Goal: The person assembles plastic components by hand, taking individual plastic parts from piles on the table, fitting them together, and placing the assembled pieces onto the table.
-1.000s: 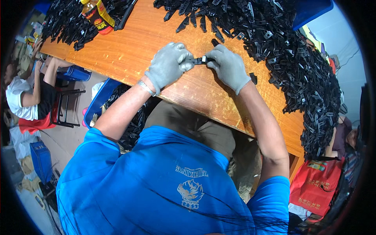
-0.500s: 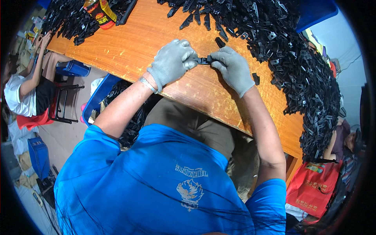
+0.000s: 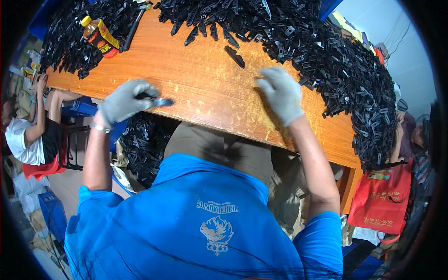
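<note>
Taking the middle of my screen as the clock's centre, I have a small dark clip [image 3: 163, 101] at 10 o'clock, seen against the table's near edge. The left hand [image 3: 127, 99], in a grey glove, grasps it between thumb and fingers, and the clip's free end points to 3 o'clock (it is blurred, so I cannot make out its exact shape). The right hand [image 3: 282, 95], gloved the same way, lies close to 2 o'clock, over the table [image 3: 200, 81], well apart from the left; its hold is released, thumb apart from the fingers, though it too is blurred for me.

At 12 o'clock I see a loose black piece [image 3: 234, 56] lying by itself on the wood, just short of the big heap [image 3: 326, 70] of black parts that curves from 12 round to 3. A second heap [image 3: 67, 44] fills 10 o'clock, with a yellow-capped bottle [image 3: 101, 41] upright beside it and a dark rod [image 3: 134, 30] near 11. Below the table's edge, toward 9, I make out more black parts [image 3: 140, 149]. Further out, a seated person [image 3: 30, 135] in a white top is at 9, and a red bag [image 3: 382, 200] hangs at 4.
</note>
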{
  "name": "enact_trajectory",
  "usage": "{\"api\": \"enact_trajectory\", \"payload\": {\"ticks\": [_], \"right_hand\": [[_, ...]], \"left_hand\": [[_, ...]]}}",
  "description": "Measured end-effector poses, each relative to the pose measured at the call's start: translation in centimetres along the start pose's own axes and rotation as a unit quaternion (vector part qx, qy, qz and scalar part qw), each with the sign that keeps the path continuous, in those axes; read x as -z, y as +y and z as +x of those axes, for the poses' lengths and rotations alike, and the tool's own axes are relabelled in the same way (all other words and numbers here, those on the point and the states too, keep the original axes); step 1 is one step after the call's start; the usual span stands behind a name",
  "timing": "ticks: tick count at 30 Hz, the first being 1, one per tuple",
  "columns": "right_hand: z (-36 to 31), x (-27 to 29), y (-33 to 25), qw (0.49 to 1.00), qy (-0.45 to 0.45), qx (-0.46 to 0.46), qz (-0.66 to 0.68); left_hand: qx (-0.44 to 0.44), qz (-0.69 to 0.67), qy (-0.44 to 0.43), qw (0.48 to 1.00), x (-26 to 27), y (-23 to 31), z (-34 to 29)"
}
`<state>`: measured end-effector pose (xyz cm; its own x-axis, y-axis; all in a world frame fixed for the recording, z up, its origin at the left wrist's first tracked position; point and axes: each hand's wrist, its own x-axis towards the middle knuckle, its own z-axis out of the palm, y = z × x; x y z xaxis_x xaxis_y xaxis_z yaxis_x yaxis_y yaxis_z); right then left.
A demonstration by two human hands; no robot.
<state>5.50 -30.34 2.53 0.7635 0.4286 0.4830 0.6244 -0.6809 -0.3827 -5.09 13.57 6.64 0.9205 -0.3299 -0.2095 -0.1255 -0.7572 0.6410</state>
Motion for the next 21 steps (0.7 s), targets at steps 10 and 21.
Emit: {"api": "enact_trajectory", "payload": {"ticks": [10,21], "right_hand": [[-1.9,1.4,3.2,0.974,-0.11,-0.055,-0.191],[-1.9,2.4,1.7,0.948,-0.222,-0.045,-0.223]], "left_hand": [[-0.104,0.077,0.21,0.969,-6.9,9.0,15.1],[0.008,0.132,0.217,0.967,-9.6,11.7,19.4]]}}
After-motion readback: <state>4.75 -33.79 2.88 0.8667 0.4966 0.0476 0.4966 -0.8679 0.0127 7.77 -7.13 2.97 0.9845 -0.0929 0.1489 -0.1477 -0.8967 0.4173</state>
